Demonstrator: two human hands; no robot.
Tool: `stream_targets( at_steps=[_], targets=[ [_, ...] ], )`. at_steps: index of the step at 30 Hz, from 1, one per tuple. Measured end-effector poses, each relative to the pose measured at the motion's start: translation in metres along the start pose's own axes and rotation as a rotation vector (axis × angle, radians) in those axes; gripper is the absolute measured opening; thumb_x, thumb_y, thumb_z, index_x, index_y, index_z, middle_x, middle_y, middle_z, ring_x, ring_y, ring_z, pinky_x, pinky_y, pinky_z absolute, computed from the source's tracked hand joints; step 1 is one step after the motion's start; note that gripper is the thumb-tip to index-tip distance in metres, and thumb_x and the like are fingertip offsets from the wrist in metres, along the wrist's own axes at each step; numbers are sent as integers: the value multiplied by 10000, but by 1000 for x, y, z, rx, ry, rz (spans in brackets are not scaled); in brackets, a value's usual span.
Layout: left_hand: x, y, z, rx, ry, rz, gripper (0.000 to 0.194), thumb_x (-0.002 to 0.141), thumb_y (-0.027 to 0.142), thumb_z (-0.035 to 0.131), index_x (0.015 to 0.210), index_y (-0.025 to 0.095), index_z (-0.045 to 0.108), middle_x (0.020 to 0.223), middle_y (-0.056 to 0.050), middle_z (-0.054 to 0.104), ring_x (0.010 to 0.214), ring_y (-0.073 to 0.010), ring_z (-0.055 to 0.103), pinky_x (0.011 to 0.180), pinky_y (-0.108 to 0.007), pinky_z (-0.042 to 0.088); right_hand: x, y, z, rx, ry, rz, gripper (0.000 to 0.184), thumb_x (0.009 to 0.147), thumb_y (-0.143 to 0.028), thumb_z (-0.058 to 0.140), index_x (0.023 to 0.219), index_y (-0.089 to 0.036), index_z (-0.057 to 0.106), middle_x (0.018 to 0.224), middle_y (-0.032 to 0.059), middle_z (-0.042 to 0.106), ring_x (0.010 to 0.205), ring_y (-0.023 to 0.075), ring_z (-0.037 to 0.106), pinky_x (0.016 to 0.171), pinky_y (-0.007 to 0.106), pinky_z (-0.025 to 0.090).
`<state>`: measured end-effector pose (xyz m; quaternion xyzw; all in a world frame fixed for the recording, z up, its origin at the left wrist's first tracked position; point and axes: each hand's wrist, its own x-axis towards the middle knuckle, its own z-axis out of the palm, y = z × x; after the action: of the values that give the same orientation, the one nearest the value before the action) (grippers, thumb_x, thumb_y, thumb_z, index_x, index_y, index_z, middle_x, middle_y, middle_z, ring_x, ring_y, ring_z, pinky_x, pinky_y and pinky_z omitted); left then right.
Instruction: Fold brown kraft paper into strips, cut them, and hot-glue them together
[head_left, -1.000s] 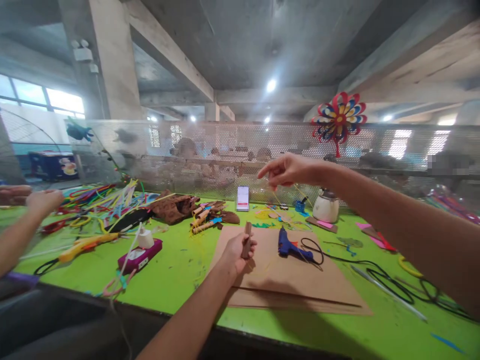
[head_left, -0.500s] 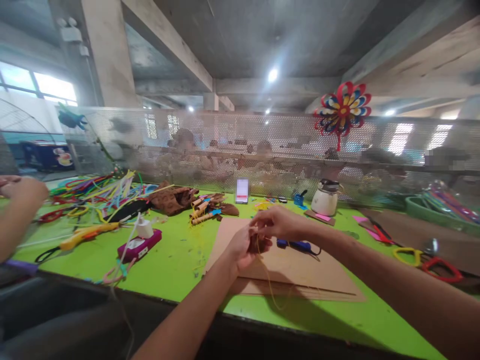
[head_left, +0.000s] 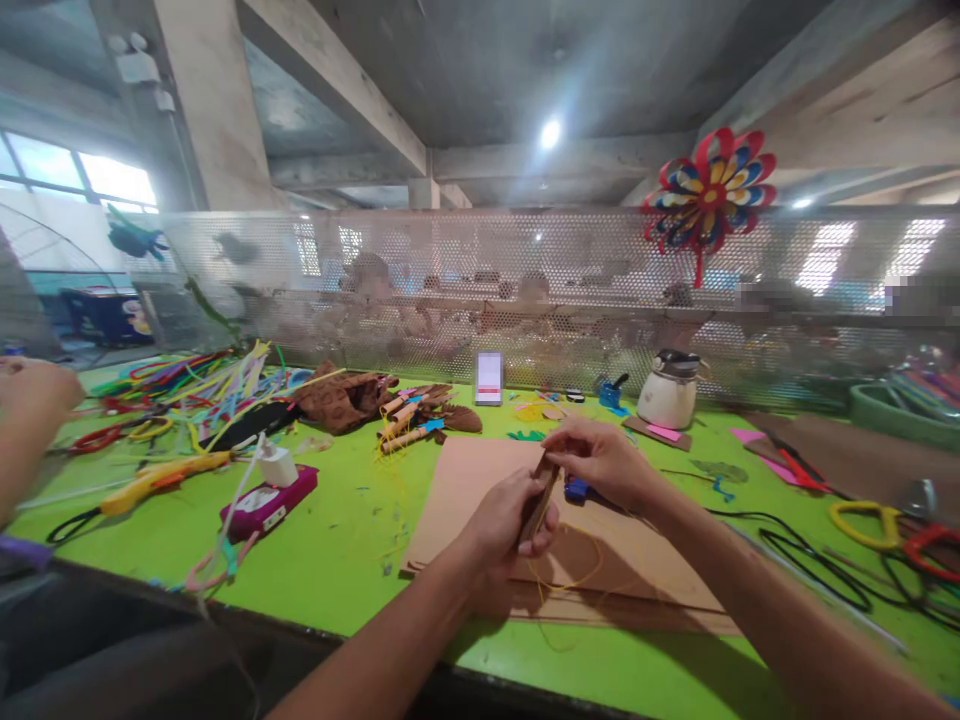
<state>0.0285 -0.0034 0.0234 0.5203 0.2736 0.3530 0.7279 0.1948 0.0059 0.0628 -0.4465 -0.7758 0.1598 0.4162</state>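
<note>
My left hand (head_left: 510, 515) is closed round a folded or flat brown piece (head_left: 537, 505), gripping it by its sides above the cardboard sheets (head_left: 461, 490). At the top edge of that piece, my right hand (head_left: 600, 460) pinches with thumb and finger. Thin yellow thread (head_left: 596, 570) hangs in a loose loop below the hands, over the cardboard. Part of a blue tool (head_left: 576, 490) shows behind my right hand; the rest is hidden.
A purple power strip (head_left: 277, 510) with a white plug and a yellow glue gun (head_left: 169, 478) lie left. Brown rolls with yellow thread (head_left: 409, 425), a phone (head_left: 489, 380) and a white kettle (head_left: 666, 395) stand farther back. Scissors (head_left: 862, 525) and black cable lie right. Another person's hand (head_left: 41, 390) is far left.
The brown piece has turned upright and shows more between my hands. Both hands have shifted slightly right, and the yellow thread now hangs in a wider loop. My view has moved a little.
</note>
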Motion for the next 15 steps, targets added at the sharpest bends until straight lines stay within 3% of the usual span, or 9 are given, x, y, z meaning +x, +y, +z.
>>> stream_targets(
  at_steps=[4,9,15],
  targets=[
    [-1,-3,3,88,-9,-53,182,809,305,441,936,182,482,552,44,491,332,-56,360,353,-172,183,-8,13,-3,156,56,49,152,749,-302,621,796,-170,679,731,38,639,663,161,593,633,297,485],
    [1,-7,4,99,-45,-134,192,800,289,463,959,191,509,567,51,450,364,-54,358,364,-158,156,-15,12,-14,273,47,84,168,748,-315,635,798,-160,676,741,43,643,665,148,594,643,287,488],
    [-3,-7,11,-47,-112,-194,253,824,272,453,1031,169,558,556,52,419,390,-41,302,399,-148,201,-11,18,-14,209,152,90,171,740,-302,612,766,-146,679,730,42,628,670,152,562,637,285,465]
  ],
)
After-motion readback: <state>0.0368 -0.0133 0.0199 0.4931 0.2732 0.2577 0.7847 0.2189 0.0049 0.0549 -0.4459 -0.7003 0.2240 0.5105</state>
